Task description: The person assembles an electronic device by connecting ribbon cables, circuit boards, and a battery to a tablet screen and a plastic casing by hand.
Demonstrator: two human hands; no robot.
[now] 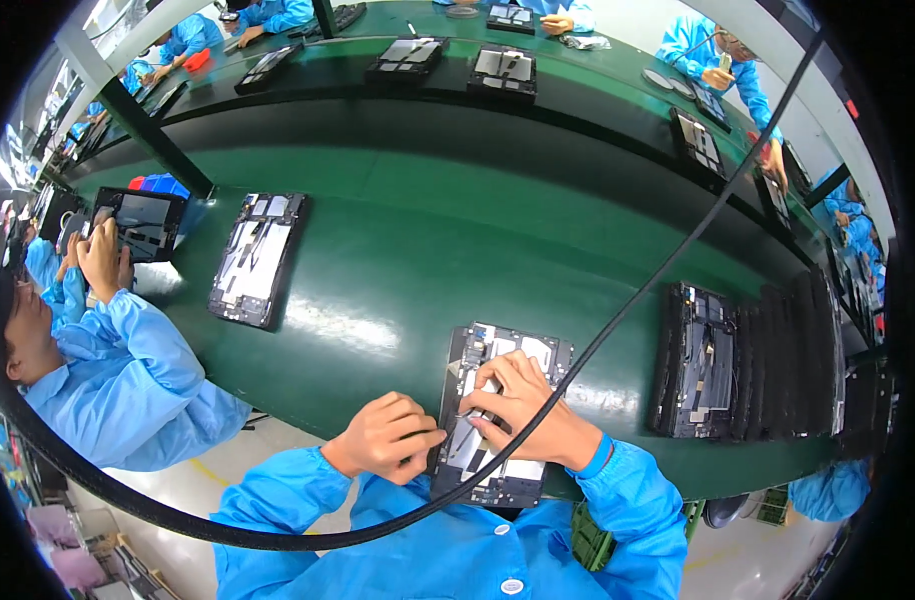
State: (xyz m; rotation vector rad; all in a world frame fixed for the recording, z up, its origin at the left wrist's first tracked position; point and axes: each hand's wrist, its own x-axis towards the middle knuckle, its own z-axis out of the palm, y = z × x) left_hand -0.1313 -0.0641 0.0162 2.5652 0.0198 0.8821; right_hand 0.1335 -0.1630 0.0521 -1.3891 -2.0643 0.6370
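Observation:
An opened tablet (495, 490) lies on the green bench directly in front of me, with its pale battery area, dark frame and small circuit parts exposed. My right hand (528, 405) is over the middle of it, thumb and fingers pinched close to its surface. Whatever sits in that pinch is too small or too hidden to make out. At the tablet's left edge is my left hand (390, 437), its fingers curled inward. What those fingers hold, if anything, cannot be seen.
Another opened tablet (258, 260) rests left of mine. A row of dark tablets (703, 360) stands packed together at the right. A black cable (668, 260) arcs across the view. At the left, a co-worker (128, 370) handles a tablet. More tablets line the raised conveyor (578, 80) beyond.

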